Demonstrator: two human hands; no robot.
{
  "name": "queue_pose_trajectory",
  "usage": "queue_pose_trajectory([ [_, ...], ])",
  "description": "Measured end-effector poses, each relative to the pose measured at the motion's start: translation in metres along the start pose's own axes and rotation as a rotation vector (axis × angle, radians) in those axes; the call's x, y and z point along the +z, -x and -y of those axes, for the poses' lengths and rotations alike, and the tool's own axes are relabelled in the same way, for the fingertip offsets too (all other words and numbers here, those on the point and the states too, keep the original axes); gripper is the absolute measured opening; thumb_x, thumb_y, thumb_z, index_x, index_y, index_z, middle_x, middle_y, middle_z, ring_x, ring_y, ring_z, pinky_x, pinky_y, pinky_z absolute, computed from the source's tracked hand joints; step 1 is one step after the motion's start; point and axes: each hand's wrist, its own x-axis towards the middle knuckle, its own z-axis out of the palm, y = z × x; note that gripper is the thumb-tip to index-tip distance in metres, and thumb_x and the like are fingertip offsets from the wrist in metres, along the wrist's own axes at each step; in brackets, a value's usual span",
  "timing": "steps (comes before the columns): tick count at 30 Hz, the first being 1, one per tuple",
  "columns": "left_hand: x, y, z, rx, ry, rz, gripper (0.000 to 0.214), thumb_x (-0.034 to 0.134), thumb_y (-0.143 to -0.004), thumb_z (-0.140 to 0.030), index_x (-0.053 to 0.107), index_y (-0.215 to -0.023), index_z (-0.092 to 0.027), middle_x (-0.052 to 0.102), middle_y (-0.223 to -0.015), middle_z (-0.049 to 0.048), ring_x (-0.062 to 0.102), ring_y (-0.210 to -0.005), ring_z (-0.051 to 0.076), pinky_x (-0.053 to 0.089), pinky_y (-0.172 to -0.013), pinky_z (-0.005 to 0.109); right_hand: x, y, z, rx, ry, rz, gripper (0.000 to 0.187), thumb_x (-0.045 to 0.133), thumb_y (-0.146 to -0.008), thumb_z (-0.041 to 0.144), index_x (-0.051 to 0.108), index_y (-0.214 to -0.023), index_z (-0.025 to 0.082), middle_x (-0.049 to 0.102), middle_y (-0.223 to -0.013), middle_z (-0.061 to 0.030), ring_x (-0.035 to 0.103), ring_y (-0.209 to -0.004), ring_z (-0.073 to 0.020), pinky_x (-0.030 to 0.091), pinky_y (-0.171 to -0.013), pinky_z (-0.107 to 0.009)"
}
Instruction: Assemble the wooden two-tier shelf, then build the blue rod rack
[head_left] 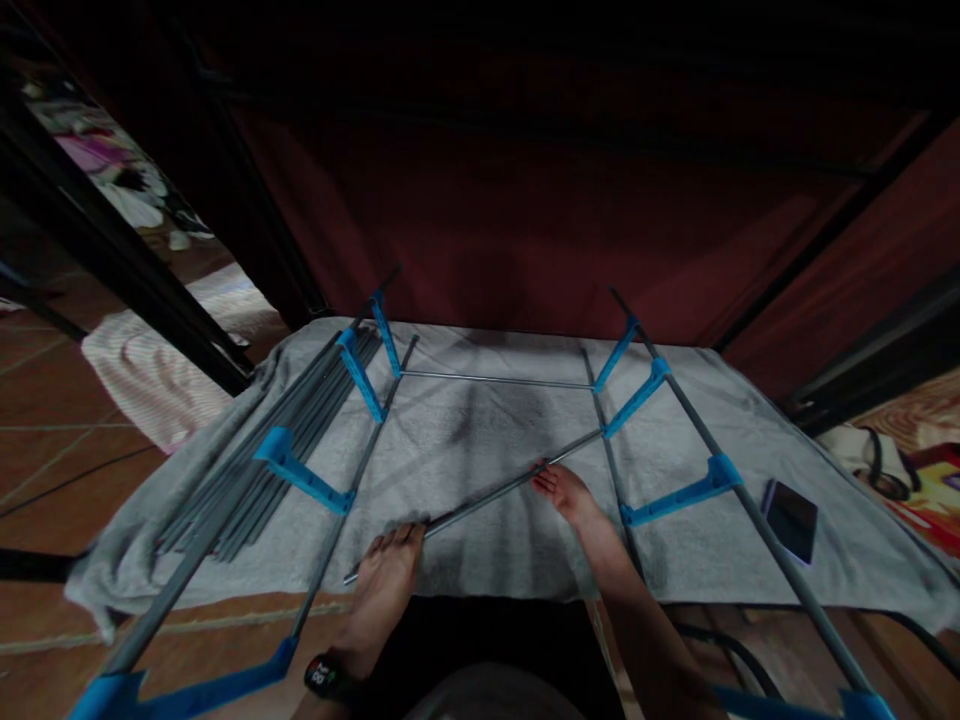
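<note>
Blue brkts [679,492] 8 (4/side), frame tubes [694,414] 4, thin rods [480,501] 2, phone [792,522] 1, watch [324,676] 1; piled tubes [311,410] uncountable.

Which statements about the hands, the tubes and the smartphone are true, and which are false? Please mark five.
1. The left hand and right hand touch one metal rod. True.
2. The smartwatch is on the right wrist. False: left wrist.
3. The smartphone lies on gray cloth. True.
4. The brackets are red. False: blue.
5. The loose tubes lie beside the smartphone. False: they lie at the cloth's left side.
</note>
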Motion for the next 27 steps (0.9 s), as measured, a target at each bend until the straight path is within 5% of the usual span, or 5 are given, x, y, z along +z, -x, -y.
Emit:
queue_pose_trajectory([
  [4, -0.002, -0.005, -0.004, -0.038, -0.001, -0.082, 0.05, 0.031, -0.09, 0.002, 0.064, -0.123, -0.016, 0.069, -0.119, 0.0118, 0.062, -0.111, 0.029, 0.045, -0.098, 0.045, -0.001, -0.002, 0.001, -0.012, -0.003, 0.034, 0.006, 0.061, -0.08, 0.019, 0.066, -0.081, 0.022, 0.072, -0.079, -0.0019, 0.069, -0.08, -0.0177, 0.057, -0.088, -0.035],
  [14, -0.042, -0.045, -0.01, -0.14, -0.067, -0.102, 0.042, 0.031, -0.096, -0.005, 0.065, -0.12, -0.013, 0.067, -0.114, 0.0135, 0.058, -0.109, 0.028, 0.04, -0.097, 0.041, 0.007, -0.018, 0.006, -0.105, 0.028, 0.124, 0.005, 0.066, -0.073, 0.022, 0.064, -0.076, 0.026, 0.073, -0.084, -0.0012, 0.07, -0.092, -0.0216, 0.055, -0.096, -0.044],
  [21, -0.054, -0.081, -0.013, -0.192, -0.04, -0.099, 0.04, 0.032, -0.095, -0.005, 0.067, -0.112, -0.011, 0.066, -0.107, 0.0153, 0.057, -0.103, 0.027, 0.037, -0.096, 0.041, 0.029, -0.034, 0.018, -0.061, -0.001, -0.008, 0.01, 0.066, -0.073, 0.015, 0.061, -0.07, 0.024, 0.07, -0.075, -0.0007, 0.07, -0.091, -0.0206, 0.058, -0.093, -0.04],
  [27, -0.056, -0.106, -0.01, -0.193, 0.004, -0.162, 0.04, 0.033, -0.094, -0.005, 0.067, -0.114, -0.01, 0.066, -0.109, 0.0167, 0.056, -0.107, 0.029, 0.034, -0.101, 0.043, 0.038, -0.046, 0.02, -0.051, 0.009, 0.017, 0.01, 0.066, -0.077, 0.016, 0.061, -0.073, 0.024, 0.069, -0.076, -0.0001, 0.069, -0.085, -0.0174, 0.059, -0.091, -0.036],
])
